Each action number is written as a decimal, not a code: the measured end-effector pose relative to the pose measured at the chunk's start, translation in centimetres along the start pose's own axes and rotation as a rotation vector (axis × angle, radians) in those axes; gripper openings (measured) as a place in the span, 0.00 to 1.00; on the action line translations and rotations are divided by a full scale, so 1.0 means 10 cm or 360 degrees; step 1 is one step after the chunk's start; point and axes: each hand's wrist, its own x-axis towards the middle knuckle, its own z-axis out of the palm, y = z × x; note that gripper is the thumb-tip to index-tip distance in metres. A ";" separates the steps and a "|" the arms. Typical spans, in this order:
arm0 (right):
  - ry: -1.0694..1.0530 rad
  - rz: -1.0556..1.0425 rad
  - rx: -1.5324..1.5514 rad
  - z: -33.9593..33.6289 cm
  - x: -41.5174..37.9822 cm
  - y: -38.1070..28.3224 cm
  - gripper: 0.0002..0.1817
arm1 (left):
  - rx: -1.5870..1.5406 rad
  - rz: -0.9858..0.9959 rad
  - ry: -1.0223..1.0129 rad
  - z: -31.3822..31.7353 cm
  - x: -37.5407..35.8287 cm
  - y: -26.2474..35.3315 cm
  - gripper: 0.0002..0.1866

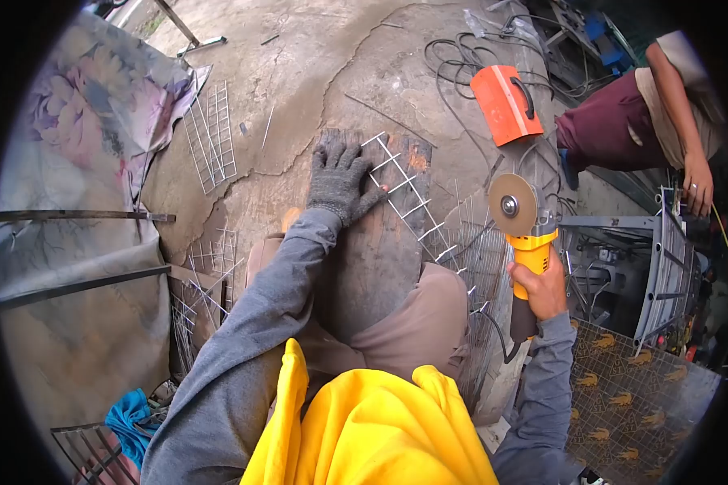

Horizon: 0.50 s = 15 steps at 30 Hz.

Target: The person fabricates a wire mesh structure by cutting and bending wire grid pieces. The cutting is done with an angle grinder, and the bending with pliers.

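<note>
The grinder (pixel 532 257) is up on the right, clear of the wooden board (pixel 364 279), its disc (pixel 511 206) to the far side. The bare right hand (pixel 546 287) grips it, thumb over the yellow body; the other fingers are mostly hidden. It looks heavy toward the head, with a rigid body and a disc that could chip, so the body and dark rear end are the places to hold.

The wire strip (pixel 415 208) lies slantwise on the board. The gloved left hand (pixel 338 184) rests flat beside it, fingers somewhat spread, thumb reaching the wire; whether it presses down, I cannot tell. The strip should be light, stiff but springy, best held by its long wire, away from prickly ends.

Farther right stand an orange box (pixel 493 105) and another person (pixel 603 121), one hand (pixel 697 182) hanging down.
</note>
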 end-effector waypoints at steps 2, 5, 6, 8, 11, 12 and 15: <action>0.0072 0.0031 0.0086 -0.11 -0.19 0.02 0.20 | 0.0087 -0.0007 0.0038 -0.02 -0.06 -0.06 0.38; 0.0185 -0.0063 0.0065 -0.21 -0.42 0.10 0.19 | 0.0115 -0.0097 -0.0037 -0.08 -0.17 0.00 0.39; 0.0219 -0.0086 0.0090 -0.22 -0.48 0.14 0.19 | 0.0112 -0.0113 -0.0071 -0.13 -0.20 0.02 0.40; 0.0244 -0.0026 0.0183 -0.26 -0.58 0.21 0.18 | 0.0150 -0.0143 -0.0180 -0.25 -0.26 0.04 0.40; 0.0316 0.0007 0.0244 -0.25 -0.73 0.27 0.18 | 0.0253 -0.0077 -0.0162 -0.30 -0.38 -0.01 0.35; 0.0342 0.0001 0.0266 -0.24 -0.76 0.29 0.18 | 0.0275 -0.0095 -0.0234 -0.35 -0.38 -0.04 0.32; 0.0354 -0.0020 0.0346 -0.21 -0.80 0.40 0.18 | 0.0236 -0.0084 -0.0250 -0.40 -0.46 -0.20 0.25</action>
